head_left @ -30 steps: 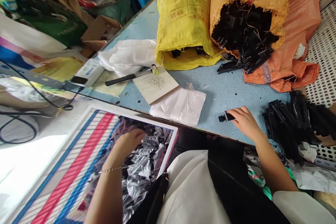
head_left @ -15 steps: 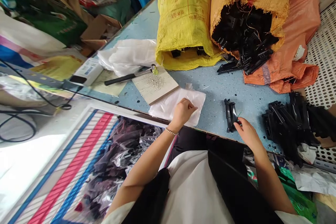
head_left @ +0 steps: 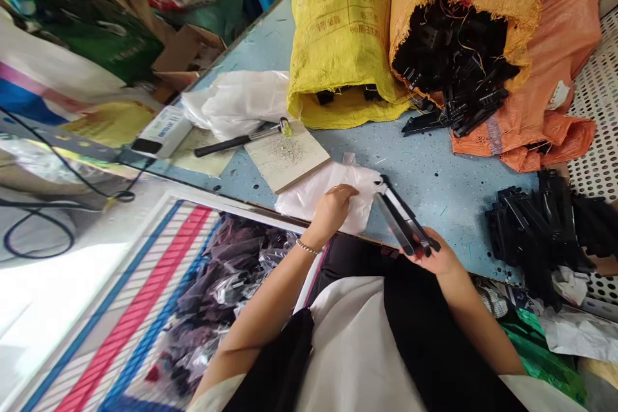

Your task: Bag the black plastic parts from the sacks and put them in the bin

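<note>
My left hand (head_left: 335, 206) pinches the top sheet of a stack of clear plastic bags (head_left: 313, 192) lying near the front edge of the blue table (head_left: 425, 174). My right hand (head_left: 432, 259) grips a bundle of long black plastic parts (head_left: 404, 222), lifted off the table and angled with its far end pointing at the bags. The bundle's tip sits right beside my left fingers.
A heap of black parts (head_left: 535, 225) lies at the right. Yellow sack (head_left: 338, 32) and tan sack (head_left: 458, 19) spilling black parts stand at the back. A small hammer (head_left: 241, 140) and a board (head_left: 287, 156) lie left of the bags. A striped bin (head_left: 203, 283) of bagged parts sits below.
My left hand left the bin and came up onto the clear bags. My right hand picked the black parts off the table and swung them left toward the bags.
</note>
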The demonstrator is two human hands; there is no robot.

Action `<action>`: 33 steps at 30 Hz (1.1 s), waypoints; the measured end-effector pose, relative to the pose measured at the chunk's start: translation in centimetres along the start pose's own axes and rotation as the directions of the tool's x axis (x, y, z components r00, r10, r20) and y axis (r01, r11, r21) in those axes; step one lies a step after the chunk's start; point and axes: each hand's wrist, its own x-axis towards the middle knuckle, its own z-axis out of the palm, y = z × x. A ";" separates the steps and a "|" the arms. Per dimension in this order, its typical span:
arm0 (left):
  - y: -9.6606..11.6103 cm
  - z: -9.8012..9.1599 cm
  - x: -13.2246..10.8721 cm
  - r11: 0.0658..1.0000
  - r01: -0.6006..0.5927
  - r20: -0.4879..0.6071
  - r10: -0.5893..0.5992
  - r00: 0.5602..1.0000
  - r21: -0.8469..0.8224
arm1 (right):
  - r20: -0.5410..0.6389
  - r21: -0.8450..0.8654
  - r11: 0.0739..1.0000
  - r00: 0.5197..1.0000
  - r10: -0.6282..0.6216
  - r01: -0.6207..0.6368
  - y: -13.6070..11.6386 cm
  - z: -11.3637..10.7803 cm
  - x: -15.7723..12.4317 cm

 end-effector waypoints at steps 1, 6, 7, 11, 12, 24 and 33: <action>-0.2 0.1 0.0 1.000 -0.008 -0.007 0.008 1.000 -0.001 | 0.077 0.129 0.989 0.995 0.063 -0.072 0.6 0.7 0.9; -0.9 -0.9 -0.4 0.999 0.051 -0.091 -0.050 0.995 0.009 | 0.194 0.457 0.844 0.957 0.215 -0.282 2.1 1.7 3.4; -1.0 -1.2 -0.5 0.999 0.049 -0.105 -0.048 0.993 0.010 | 0.183 0.474 0.835 0.959 0.216 -0.278 2.2 1.6 3.2; -0.5 -1.6 -1.1 0.998 -0.056 -0.133 0.059 0.989 0.029 | 0.152 0.477 0.844 0.969 0.196 -0.246 2.0 1.3 2.8; 0.0 -1.4 -1.3 0.994 -0.099 -0.142 0.104 0.984 0.043 | 0.155 0.464 0.851 0.969 0.193 -0.244 1.9 1.4 3.0; 3.1 -0.2 -5.6 0.950 -0.306 -0.202 0.289 0.936 -0.062 | -0.263 -0.189 0.945 0.913 -0.311 0.268 2.2 5.0 4.5; 3.7 1.2 -6.0 0.888 -0.424 -0.013 0.433 0.901 0.175 | -0.286 -0.162 0.936 0.893 -0.347 0.312 1.8 5.3 4.0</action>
